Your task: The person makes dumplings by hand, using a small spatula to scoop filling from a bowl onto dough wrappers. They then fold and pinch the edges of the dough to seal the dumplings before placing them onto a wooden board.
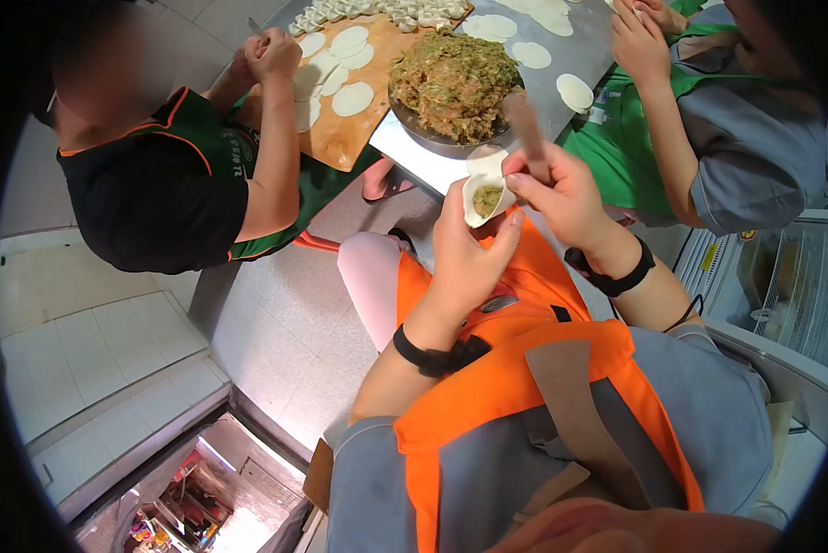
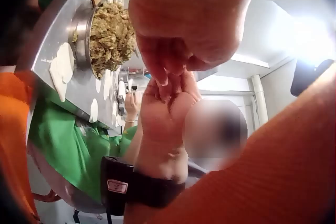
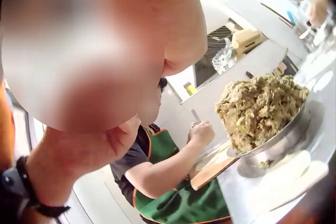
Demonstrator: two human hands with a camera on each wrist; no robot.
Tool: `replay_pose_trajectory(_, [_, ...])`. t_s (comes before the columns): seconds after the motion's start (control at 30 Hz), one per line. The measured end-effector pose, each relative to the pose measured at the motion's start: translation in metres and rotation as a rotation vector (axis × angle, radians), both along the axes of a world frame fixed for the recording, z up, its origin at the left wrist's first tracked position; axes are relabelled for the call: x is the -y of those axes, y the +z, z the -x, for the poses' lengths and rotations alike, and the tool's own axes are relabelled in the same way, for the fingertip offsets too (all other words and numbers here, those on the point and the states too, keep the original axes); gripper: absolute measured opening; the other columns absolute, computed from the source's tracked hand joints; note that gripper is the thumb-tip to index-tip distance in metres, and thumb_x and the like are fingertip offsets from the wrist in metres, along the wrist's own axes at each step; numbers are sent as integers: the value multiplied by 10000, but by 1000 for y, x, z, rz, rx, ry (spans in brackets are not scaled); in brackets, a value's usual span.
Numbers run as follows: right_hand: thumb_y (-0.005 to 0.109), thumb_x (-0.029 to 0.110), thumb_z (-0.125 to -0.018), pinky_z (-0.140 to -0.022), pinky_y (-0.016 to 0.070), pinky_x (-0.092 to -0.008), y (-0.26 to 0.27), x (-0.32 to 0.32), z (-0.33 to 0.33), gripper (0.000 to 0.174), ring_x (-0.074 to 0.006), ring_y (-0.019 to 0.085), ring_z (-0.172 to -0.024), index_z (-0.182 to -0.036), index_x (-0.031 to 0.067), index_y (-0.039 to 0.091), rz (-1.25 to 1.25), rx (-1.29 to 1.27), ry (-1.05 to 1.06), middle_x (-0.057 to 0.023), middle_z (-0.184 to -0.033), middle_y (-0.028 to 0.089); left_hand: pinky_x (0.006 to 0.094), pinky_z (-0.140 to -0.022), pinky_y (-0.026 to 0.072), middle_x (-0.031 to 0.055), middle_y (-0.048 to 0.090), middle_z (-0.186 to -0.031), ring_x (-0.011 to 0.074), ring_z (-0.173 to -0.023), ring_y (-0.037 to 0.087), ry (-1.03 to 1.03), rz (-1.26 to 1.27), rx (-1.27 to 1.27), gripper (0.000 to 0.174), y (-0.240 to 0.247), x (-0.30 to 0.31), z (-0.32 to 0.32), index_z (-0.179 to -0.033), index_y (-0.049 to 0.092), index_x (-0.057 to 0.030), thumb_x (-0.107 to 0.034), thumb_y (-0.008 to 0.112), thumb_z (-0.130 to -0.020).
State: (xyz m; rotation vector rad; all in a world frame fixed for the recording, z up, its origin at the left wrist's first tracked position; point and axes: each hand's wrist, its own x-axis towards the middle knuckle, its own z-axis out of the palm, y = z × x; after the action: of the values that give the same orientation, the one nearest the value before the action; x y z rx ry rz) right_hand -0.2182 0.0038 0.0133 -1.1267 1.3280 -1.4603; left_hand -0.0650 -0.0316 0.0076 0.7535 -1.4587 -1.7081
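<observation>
A round dough wrapper (image 1: 474, 210) with a dab of greenish filling (image 1: 488, 197) is cupped in the fingers of my left hand (image 1: 460, 253). My right hand (image 1: 571, 198) grips a flat brown spatula (image 1: 526, 129), its blade pointing up and away. The thumb and fingertips of that hand are at the wrapper's right edge. Both hands are together just in front of the table, below a metal bowl (image 1: 432, 143) heaped with chopped filling (image 1: 455, 83). In the left wrist view, the left hand (image 2: 189, 19) hides the wrapper.
Loose wrappers (image 1: 352, 100) lie on a wooden board (image 1: 340, 143), with rows of finished dumplings (image 1: 377, 13) behind. More wrappers (image 1: 575, 93) are on the metal table (image 1: 561, 64). People in green aprons work at left (image 1: 193, 166) and right (image 1: 709, 120).
</observation>
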Motion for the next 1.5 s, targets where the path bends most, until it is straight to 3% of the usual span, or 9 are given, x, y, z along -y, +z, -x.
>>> replay_pose_trajectory(0.2, [635, 41, -907, -582, 360, -182, 18, -7, -2, 65, -42, 491, -716, -962, 17, 611, -156, 184, 93, 38, -815, 569, 262, -747, 513, 60, 586, -1048, 96, -878, 591, 1, -192, -203, 289, 18, -6, -10, -1172, 462, -7, -8, 583, -910])
replay_pose_trajectory(0.4, [701, 44, -851, -562, 369, -226, 36, -12, -17, 91, -54, 491, -670, -871, 8, 620, 28, -168, -15, 16, -778, 566, 337, -933, 440, 99, 577, -1133, 176, -1101, 554, 127, 431, 23, 273, 16, 5, -11, -1145, 591, 24, -167, 479, -985])
replay_pose_trajectory(0.53, [711, 33, -827, -561, 377, -252, 41, -12, -7, 90, -93, 514, -671, -850, 9, 628, 312, -739, 25, -31, -773, 565, 298, -791, 490, 136, 630, -1033, 187, -929, 631, 56, 451, 50, 334, 21, 11, -15, -1129, 622, 41, -185, 403, -1017])
replay_pose_trajectory(0.8, [635, 114, -817, -575, 418, -356, 60, -3, -21, 130, -297, 519, -647, -872, 6, 587, 311, -447, 192, -139, -732, 499, 254, -529, 470, 118, 645, -799, 155, -597, 628, -379, -204, -204, 370, 68, 2, -37, -1006, 610, 60, -189, 338, -1029])
replay_pose_trajectory(0.9, [562, 162, -847, -570, 419, -392, 55, -5, -24, 165, -336, 512, -626, -844, -3, 564, 403, -554, 235, -149, -717, 500, 256, -495, 439, 86, 627, -725, 130, -529, 579, -372, -162, -110, 339, 69, 2, -41, -950, 605, 35, -160, 333, -1007])
replay_pose_trajectory(1.07, [534, 154, -850, -555, 414, -419, 46, -1, -29, 150, -375, 500, -606, -833, 5, 547, 500, -630, 162, -158, -711, 504, 273, -469, 421, 59, 585, -629, 140, -473, 530, -24, 572, -153, 330, 41, 4, -20, -933, 587, 16, -179, 329, -998])
replay_pose_trajectory(1.23, [523, 176, -921, -553, 448, -377, 60, -2, -21, 176, -265, 626, -690, -873, 13, 566, 303, -451, 103, -127, -734, 558, 249, -494, 470, 89, 605, -669, 126, -510, 565, -179, -214, -328, 398, 60, 3, -25, -1181, 544, 61, -227, 318, -1026])
replay_pose_trajectory(1.37, [539, 116, -953, -592, 470, -315, 86, -5, -28, 135, -171, 663, -776, -918, -8, 579, 1, -266, 277, -102, -752, 591, 240, -516, 488, 98, 620, -732, 123, -529, 581, -201, -98, -117, 424, 60, 15, -30, -1330, 449, 18, -264, 314, -1043])
replay_pose_trajectory(1.5, [546, 66, -952, -583, 449, -279, 72, 6, -17, 101, -155, 570, -636, -906, -7, 598, 259, -642, 94, -81, -719, 586, 218, -504, 438, 67, 621, -759, 77, -554, 541, -114, 220, -23, 334, 42, 22, -27, -1277, 452, 10, -172, 497, -1001])
